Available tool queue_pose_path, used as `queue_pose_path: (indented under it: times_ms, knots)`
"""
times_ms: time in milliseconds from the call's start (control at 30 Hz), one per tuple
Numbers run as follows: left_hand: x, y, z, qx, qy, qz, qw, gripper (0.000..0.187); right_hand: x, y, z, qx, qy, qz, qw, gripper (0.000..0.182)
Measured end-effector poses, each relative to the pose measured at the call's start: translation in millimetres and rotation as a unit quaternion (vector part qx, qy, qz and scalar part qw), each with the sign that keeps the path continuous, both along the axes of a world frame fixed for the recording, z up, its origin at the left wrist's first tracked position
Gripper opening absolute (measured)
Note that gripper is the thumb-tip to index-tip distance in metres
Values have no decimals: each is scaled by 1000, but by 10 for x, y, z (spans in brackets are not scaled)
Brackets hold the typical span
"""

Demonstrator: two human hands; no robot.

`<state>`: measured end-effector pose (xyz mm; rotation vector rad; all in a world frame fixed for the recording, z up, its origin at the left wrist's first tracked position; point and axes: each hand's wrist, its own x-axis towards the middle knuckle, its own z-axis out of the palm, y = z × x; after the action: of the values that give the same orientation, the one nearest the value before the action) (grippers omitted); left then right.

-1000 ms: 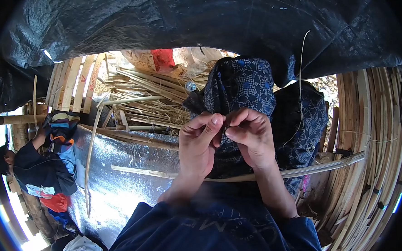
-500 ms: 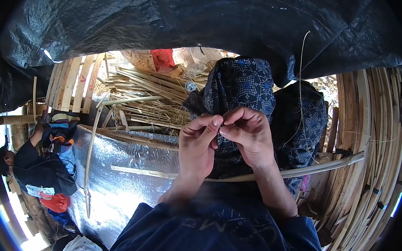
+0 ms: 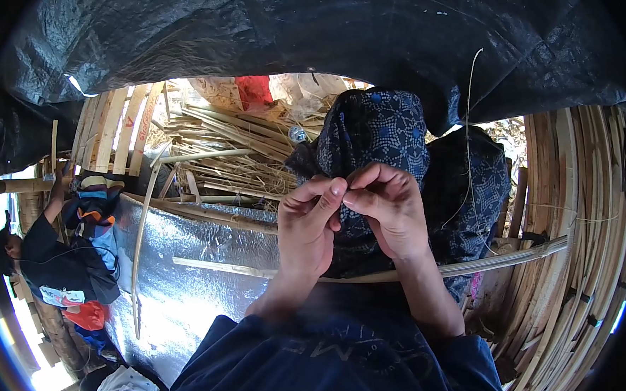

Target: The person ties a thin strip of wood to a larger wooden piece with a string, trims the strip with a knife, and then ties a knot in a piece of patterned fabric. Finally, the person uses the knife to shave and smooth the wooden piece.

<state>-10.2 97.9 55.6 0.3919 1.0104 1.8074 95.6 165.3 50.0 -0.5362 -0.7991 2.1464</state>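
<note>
Left hand (image 3: pixel 307 227) and right hand (image 3: pixel 393 216): fingertips pinched, adjacent; contents of either grip cannot be determined. Patterned cloth (image 3: pixel 387 131) lies below and far. Pale strip (image 3: pixel 500 260): long axis left to right, beneath right forearm (image 3: pixel 426 296).

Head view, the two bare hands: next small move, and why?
I'd probably ease the bare right hand slightly away from the bare left hand: both are pinched close together in front of the dark-blue, white-patterned cloth, and anything between them is too small or hidden to make out.
</note>
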Motion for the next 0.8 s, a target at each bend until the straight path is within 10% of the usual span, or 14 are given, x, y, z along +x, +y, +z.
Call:
queue_pose_path:
  times_ms: [800]
  knots:
    - [11, -4, -26, -23, -25, 15, 999, 7, -9, -10, -35, 17, -17, 7, 1000, 10]
